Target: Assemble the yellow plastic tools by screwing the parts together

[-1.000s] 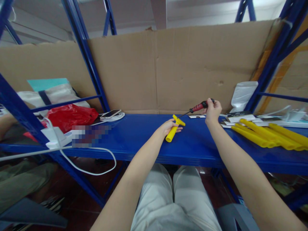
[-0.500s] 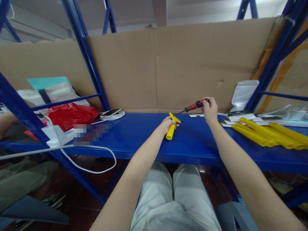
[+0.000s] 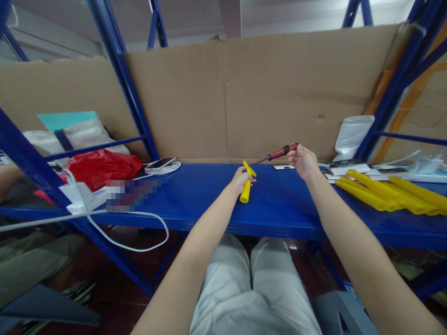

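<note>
My left hand [image 3: 240,179] is closed around a yellow T-shaped handle [image 3: 246,191], whose tube points down toward me over the blue shelf. My right hand [image 3: 304,160] pinches the rear end of a screwdriver [image 3: 279,153] with a red and black grip. The screwdriver's thin shaft slants down to the left, and its tip meets the top part of the yellow handle. Whether the tip sits in a screw cannot be seen. Several yellow tubes [image 3: 394,193] lie side by side to the right of my right hand.
The blue shelf [image 3: 195,204] has a cardboard sheet [image 3: 279,93] standing behind it. At left are a phone [image 3: 161,163], a coiled white cable, a red plastic bag [image 3: 104,163] and a white power strip [image 3: 78,197]. Another person's arm [image 3: 10,179] shows at far left.
The fingers of my right hand have shifted on the screwdriver's end and spread a little. The yellow handle and my left hand have moved slightly left.
</note>
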The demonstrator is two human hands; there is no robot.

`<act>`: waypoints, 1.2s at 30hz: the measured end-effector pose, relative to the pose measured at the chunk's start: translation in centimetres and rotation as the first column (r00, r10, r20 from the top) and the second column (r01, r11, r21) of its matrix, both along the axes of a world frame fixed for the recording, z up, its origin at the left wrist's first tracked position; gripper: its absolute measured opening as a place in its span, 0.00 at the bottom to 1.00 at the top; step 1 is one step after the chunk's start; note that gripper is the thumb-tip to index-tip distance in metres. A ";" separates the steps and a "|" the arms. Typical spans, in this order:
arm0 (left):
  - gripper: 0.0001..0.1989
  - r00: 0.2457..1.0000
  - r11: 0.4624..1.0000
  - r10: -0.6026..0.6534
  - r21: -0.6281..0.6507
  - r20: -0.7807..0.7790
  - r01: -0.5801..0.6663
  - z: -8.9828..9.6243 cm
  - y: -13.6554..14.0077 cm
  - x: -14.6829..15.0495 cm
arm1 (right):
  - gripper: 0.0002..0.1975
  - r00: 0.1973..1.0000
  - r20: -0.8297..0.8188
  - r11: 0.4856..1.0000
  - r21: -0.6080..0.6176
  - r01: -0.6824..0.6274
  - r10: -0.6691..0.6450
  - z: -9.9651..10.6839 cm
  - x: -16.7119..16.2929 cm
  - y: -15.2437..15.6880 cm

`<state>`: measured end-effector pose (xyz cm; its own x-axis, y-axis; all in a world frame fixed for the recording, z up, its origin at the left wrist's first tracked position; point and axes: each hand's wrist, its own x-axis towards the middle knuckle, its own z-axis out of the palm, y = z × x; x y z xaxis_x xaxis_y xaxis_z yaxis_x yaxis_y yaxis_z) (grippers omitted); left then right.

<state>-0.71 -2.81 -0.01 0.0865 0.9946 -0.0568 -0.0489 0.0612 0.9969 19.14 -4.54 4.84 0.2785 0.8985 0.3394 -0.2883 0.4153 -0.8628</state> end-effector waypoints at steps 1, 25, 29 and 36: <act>0.32 1.000 1.000 0.005 -0.006 0.004 -0.005 0.0 0.0 0.0 | 0.13 1.000 0.013 1.000 0.006 -0.002 0.002 0.0 -0.1 0.0; 0.34 0.999 1.000 0.020 -0.016 0.028 -0.020 0.1 0.0 0.1 | 0.15 0.995 -0.097 0.999 -0.021 -0.030 0.028 -0.2 0.1 0.5; 0.33 0.998 0.999 0.040 -0.029 0.049 -0.038 0.0 0.3 0.0 | 0.18 0.998 -0.038 0.999 -0.026 -0.045 0.044 -0.3 0.0 0.4; 0.35 0.998 0.998 0.051 -0.043 0.034 -0.049 0.1 0.3 -0.1 | 0.21 1.000 -0.007 0.999 -0.050 -0.017 0.017 -0.9 0.4 1.3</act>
